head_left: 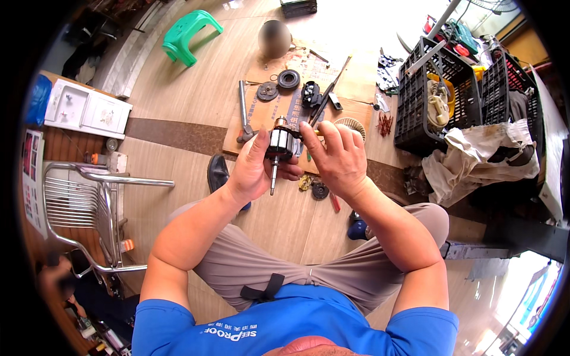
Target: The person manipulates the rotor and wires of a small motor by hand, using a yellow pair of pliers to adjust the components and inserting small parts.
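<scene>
At frame centre, a motor rotor (pixel 281 141) is gripped by the left hand (pixel 250 169); the grip of the right hand (pixel 339 159) cannot be determined.

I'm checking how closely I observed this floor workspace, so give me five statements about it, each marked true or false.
1. The left hand holds the armature. True.
2. The right hand rests on a knee. False: the right hand is raised beside the armature.
3. The plastic stool is red. False: the plastic stool is green.
4. A black ring lies on the cardboard. True.
5. Black crates stand on the person's right. True.
</scene>
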Available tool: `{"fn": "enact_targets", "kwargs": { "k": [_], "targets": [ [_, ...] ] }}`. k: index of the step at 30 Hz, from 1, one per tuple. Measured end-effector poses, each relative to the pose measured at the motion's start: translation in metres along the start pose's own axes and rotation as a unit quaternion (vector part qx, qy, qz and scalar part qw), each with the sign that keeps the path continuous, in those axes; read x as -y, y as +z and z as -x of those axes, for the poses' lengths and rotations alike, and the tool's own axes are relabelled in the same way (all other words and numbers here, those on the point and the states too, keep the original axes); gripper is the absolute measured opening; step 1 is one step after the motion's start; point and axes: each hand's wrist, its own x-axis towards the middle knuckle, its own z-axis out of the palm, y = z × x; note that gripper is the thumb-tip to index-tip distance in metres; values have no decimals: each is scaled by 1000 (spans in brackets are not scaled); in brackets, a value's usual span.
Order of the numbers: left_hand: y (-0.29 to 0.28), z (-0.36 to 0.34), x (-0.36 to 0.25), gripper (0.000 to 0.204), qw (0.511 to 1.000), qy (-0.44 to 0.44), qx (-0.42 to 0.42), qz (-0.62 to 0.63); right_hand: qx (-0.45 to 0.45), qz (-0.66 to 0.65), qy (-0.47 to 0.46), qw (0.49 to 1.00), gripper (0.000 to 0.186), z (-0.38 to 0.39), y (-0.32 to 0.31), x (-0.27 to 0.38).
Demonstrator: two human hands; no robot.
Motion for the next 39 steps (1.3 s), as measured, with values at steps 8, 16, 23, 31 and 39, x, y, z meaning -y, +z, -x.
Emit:
{"fn": "enact_targets", "kwargs": {
  "k": [8,16,23,31,39],
  "targets": [
    [7,-1,-4,55,1000,21,3,-23,13,-21,-6,1000,45,1,0,-4],
    [-9,-9,-4,62,995,36,12,-97,23,-60,1,998,45,-1,-5,-6],
    [-15,-7,-5,66,983,44,-4,-177,-15,-142,92,986,34,-1,1,-11],
    [-19,-1,-2,63,972,97,5,-215,192,-126,274,934,54,21,24,-27],
    [-17,22,2,31,994,86,-56,-34,706,-106,241,657,48,136,100,-40]
  ]
}}
